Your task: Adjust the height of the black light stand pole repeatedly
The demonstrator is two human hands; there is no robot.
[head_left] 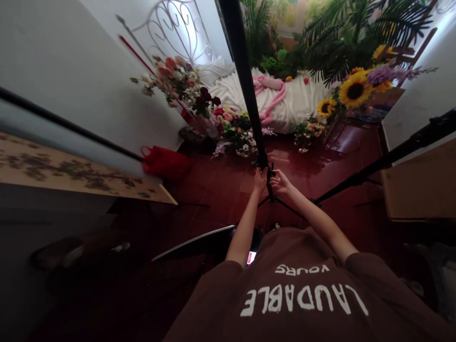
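A black light stand (248, 78) rises in front of me, its pole leaning toward the top of the view and its thin legs spread low down. My left hand (260, 181) is closed around the pole, near a dark collar. Just to the right, the fingers of my right hand (280, 183) pinch a small black knob (272, 169) on the side of the same stand. The fingertips of both hands are partly hidden by the pole and the dark fittings.
Flower bunches (237, 126), sunflowers (355, 89) and a white-draped bed (299, 102) stand ahead. A red bag (166, 162) and a painted panel (85, 168) are left. At right, another black pole (388, 164) slants past a cardboard-coloured board (420, 185). The red floor (221, 185) is glossy.
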